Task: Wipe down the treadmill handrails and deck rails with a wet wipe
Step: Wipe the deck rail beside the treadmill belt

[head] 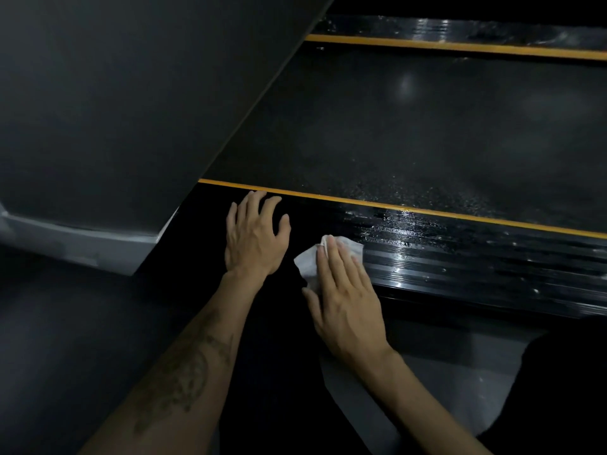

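On the near deck rail of the treadmill, seen from the head camera, we find both hands side by side. Our right hand lies flat with its fingers straight, an open grip pressing the white wet wipe down against the ribbed black rail; the wipe shows crumpled past the fingertips and to the left of the palm. Our left hand rests just beside it on the smooth dark end of the same rail, its grip open too, fingers spread and reaching toward the orange stripe along the rail's inner edge, holding nothing. To the right of the wipe the ribs shine wet. Beyond the stripe lies the dark belt, then the far deck rail. A grey slanted panel fills the upper left.
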A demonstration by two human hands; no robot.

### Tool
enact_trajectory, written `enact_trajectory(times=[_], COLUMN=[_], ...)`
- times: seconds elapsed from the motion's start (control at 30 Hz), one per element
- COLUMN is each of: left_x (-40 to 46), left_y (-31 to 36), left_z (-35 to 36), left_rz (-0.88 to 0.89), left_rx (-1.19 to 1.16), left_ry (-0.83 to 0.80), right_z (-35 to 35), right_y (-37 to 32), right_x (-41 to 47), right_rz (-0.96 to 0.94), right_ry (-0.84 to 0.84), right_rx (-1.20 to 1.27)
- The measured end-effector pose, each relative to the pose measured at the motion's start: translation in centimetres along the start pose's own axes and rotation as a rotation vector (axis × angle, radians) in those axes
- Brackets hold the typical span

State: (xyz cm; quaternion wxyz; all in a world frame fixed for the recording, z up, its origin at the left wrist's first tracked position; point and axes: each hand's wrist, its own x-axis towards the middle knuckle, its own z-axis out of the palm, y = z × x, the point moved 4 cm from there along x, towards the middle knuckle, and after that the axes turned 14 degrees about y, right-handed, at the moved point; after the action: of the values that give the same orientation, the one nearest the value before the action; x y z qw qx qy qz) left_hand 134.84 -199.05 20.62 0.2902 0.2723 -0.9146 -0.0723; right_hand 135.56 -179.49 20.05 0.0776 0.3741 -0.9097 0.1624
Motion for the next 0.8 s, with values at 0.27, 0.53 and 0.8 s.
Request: enact_trajectory(times=[0.27, 0.53, 0.8], left_x=[0.1, 0.0, 0.0], left_y=[0.0, 0.0, 0.0], left_z=[-0.1, -0.1, -0.2], left_rz=[-0.006, 0.014, -0.008], left_rx=[0.004, 0.009, 0.001], left_ry=[0.000, -0.013, -0.021], right_z=[0.4, 0.3, -0.1], right_y=[-0.3, -0.6, 0.3], right_x=[2.6, 1.7, 2.6], right_rz=[-0.126, -0.065, 0.018], right_ry=[-0.060, -0.045, -0.013], right_rx=[-0.003, 0.029, 0.028])
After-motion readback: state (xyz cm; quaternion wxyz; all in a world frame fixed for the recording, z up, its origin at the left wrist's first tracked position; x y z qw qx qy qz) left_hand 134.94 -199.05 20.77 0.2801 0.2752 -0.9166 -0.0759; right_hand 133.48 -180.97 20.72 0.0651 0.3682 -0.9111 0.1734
